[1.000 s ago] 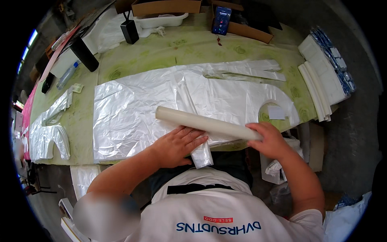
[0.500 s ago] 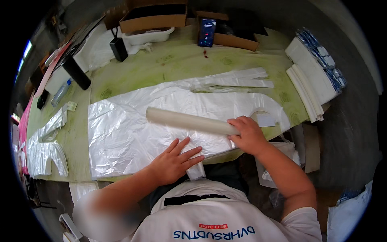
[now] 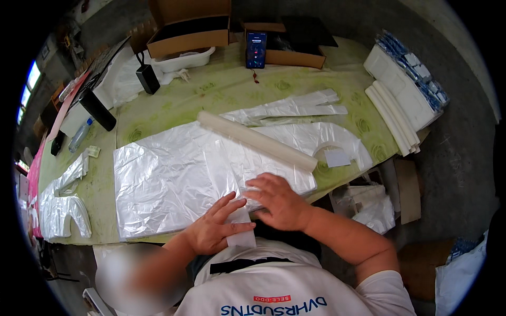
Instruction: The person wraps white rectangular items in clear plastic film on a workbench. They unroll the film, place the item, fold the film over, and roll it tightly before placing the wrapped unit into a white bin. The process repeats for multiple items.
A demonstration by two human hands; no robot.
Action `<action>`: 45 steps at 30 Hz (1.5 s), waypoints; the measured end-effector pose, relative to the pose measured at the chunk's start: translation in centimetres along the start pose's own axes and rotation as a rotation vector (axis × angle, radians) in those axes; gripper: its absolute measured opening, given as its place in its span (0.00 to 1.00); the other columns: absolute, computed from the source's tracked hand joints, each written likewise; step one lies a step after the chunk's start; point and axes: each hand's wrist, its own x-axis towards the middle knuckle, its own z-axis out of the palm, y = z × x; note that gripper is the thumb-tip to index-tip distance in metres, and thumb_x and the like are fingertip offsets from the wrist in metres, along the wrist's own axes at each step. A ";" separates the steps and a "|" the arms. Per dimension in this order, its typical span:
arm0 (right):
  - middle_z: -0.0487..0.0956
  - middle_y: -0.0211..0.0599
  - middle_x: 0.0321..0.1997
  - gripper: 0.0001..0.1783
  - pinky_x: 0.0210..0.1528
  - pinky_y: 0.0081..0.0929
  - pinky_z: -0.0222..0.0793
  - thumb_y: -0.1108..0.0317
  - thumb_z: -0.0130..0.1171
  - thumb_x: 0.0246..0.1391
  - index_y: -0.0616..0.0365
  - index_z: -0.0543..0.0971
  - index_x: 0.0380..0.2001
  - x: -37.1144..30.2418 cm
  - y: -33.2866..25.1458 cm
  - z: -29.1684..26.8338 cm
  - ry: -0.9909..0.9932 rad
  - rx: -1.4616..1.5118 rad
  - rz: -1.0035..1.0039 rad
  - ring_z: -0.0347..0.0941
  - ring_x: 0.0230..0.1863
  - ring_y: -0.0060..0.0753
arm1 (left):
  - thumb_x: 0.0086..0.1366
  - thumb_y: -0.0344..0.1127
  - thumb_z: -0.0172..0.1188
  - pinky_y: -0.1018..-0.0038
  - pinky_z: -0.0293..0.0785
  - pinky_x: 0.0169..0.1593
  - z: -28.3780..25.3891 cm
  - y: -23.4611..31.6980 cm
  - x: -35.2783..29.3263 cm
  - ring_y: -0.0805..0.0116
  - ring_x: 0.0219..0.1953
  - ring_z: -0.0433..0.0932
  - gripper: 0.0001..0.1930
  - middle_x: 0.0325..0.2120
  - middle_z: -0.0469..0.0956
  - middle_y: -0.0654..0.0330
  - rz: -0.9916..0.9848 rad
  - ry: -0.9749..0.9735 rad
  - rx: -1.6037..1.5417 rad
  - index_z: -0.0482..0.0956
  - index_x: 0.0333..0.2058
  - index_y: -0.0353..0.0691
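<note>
A thin, shiny white plastic apron lies flat and creased, with a curved cut-out at its right end and long strips at the back. Diagonally across it rests a pale, whitish roll, touched by neither hand. My left hand is at the front edge with fingers spread, over a white plastic strip that hangs down the edge. Close on its right, my right hand is over the apron's front edge, fingers bent and apart, with nothing seen in it. A small white card lies within the cut-out.
Green patterned cloth covers the table. A phone stands at the back before open cardboard boxes. Several white rolls lie at the right beside stacked blue packets. Folded plastic, a bottle and black cylinder are left.
My right hand has let go of the roll and moved left beside my left hand. The roll now lies at a steeper slant. My left hand has shifted slightly left and nearer to me.
</note>
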 end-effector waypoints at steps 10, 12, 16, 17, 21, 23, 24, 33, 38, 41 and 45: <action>0.82 0.35 0.35 0.08 0.43 0.40 0.71 0.69 0.63 0.44 0.53 0.80 0.32 1.1 -0.2 3.6 -0.106 0.332 0.054 0.75 0.39 0.47 | 0.57 0.31 0.65 0.57 0.66 0.61 1.0 0.6 -0.8 0.45 0.55 0.69 0.40 0.54 0.68 0.47 -0.012 0.358 -0.191 0.59 0.68 0.35; 0.81 0.39 0.32 0.07 0.40 0.42 0.71 0.69 0.62 0.47 0.55 0.80 0.32 1.2 -0.7 4.0 -0.108 0.341 0.256 0.76 0.36 0.50 | 0.57 0.30 0.66 0.58 0.69 0.57 1.3 0.9 -0.7 0.48 0.50 0.73 0.45 0.48 0.75 0.49 -0.259 0.438 -0.167 0.52 0.70 0.33; 0.82 0.45 0.32 0.07 0.37 0.45 0.72 0.67 0.62 0.52 0.58 0.79 0.31 2.9 -1.8 4.3 -0.099 0.419 0.681 0.78 0.34 0.55 | 0.58 0.30 0.66 0.61 0.74 0.48 1.2 0.1 -0.2 0.54 0.36 0.81 0.47 0.31 0.81 0.55 -0.572 0.446 -0.050 0.48 0.71 0.31; 0.83 0.47 0.33 0.10 0.39 0.44 0.73 0.65 0.63 0.54 0.60 0.77 0.33 3.3 -1.7 4.3 -0.123 0.408 0.734 0.79 0.36 0.55 | 0.59 0.31 0.66 0.64 0.76 0.41 1.3 -0.6 -0.1 0.54 0.30 0.81 0.48 0.23 0.79 0.55 -0.533 0.461 0.023 0.45 0.71 0.32; 0.83 0.51 0.33 0.17 0.41 0.44 0.75 0.65 0.63 0.54 0.64 0.74 0.42 3.6 -1.2 4.7 -0.085 0.379 0.814 0.80 0.37 0.55 | 0.59 0.33 0.67 0.64 0.76 0.43 0.2 -0.2 1.1 0.54 0.30 0.80 0.48 0.26 0.79 0.56 -0.696 0.398 -0.025 0.47 0.72 0.35; 0.83 0.51 0.34 0.19 0.42 0.44 0.75 0.65 0.62 0.54 0.64 0.73 0.45 3.9 -1.2 4.7 -0.088 0.335 0.841 0.80 0.38 0.55 | 0.58 0.34 0.69 0.62 0.75 0.48 -0.6 -0.1 1.6 0.54 0.35 0.80 0.48 0.34 0.80 0.54 -0.804 0.352 -0.083 0.49 0.71 0.37; 0.83 0.51 0.35 0.20 0.42 0.44 0.75 0.65 0.62 0.54 0.63 0.73 0.46 4.0 -1.3 4.7 -0.089 0.312 0.855 0.80 0.38 0.55 | 0.57 0.36 0.69 0.60 0.72 0.51 -0.3 -0.6 1.6 0.53 0.41 0.78 0.47 0.39 0.79 0.53 -0.705 0.390 0.086 0.52 0.71 0.38; 0.81 0.44 0.31 0.26 0.41 0.42 0.75 0.67 0.61 0.50 0.61 0.69 0.53 4.3 -1.0 4.7 -0.047 0.362 0.916 0.79 0.34 0.50 | 0.58 0.67 0.60 0.43 0.41 0.73 -0.5 -3.6 3.0 0.49 0.75 0.47 0.50 0.72 0.55 0.53 -0.317 -0.010 0.483 0.57 0.70 0.41; 0.77 0.32 0.24 0.28 0.31 0.28 0.68 0.72 0.63 0.53 0.61 0.66 0.56 2.0 -1.9 4.0 -0.111 0.523 0.940 0.72 0.26 0.24 | 0.56 0.66 0.62 0.41 0.41 0.72 -0.1 -1.7 2.4 0.52 0.75 0.48 0.50 0.72 0.55 0.53 -0.260 -0.100 0.499 0.58 0.70 0.42; 0.76 0.29 0.24 0.28 0.29 0.24 0.66 0.74 0.63 0.54 0.61 0.66 0.57 -1.7 -3.3 3.6 -0.122 0.744 0.972 0.71 0.27 0.19 | 0.53 0.54 0.69 0.40 0.41 0.72 0.7 -0.2 1.3 0.55 0.74 0.51 0.47 0.71 0.56 0.56 -0.197 -0.147 0.373 0.60 0.69 0.45; 0.79 0.39 0.36 0.23 0.43 0.32 0.72 0.75 0.62 0.53 0.60 0.70 0.52 -4.2 -5.7 2.4 0.037 0.519 0.839 0.76 0.37 0.35 | 0.48 0.32 0.66 0.41 0.44 0.72 1.3 0.5 1.7 0.59 0.72 0.56 0.42 0.70 0.60 0.61 -0.153 -0.168 0.412 0.66 0.66 0.46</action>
